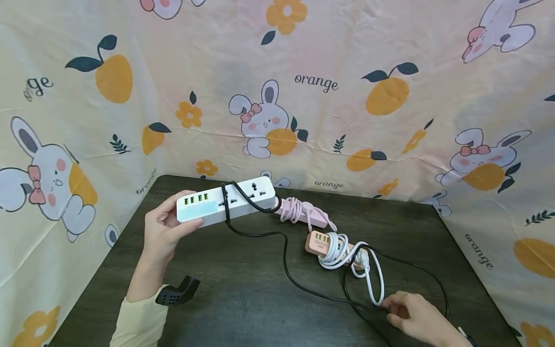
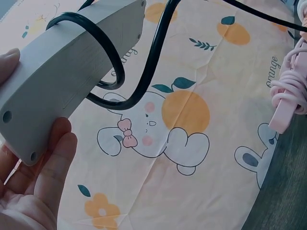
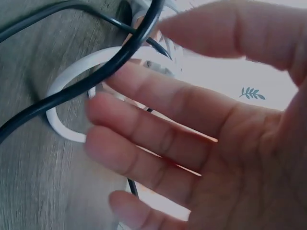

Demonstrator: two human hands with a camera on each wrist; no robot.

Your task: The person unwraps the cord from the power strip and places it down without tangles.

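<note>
Left hand (image 1: 161, 226) grips white oblong power strip (image 1: 239, 203), left of centre — right hand (image 1: 412, 315) pinches thin black cable (image 1: 285, 251), lower right.

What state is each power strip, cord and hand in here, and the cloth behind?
White power strip: lifted, no plug in its visible sockets
Black cord: looped around the white strip, the rest loose
Pink power strip: lying on the table
Pink cord: wound
Peach power strip: lying flat
White cord: coiled, one loop slack
Left hand: gripping the white strip
Right hand: pinching the black cord
Printed cloth: creased
</note>
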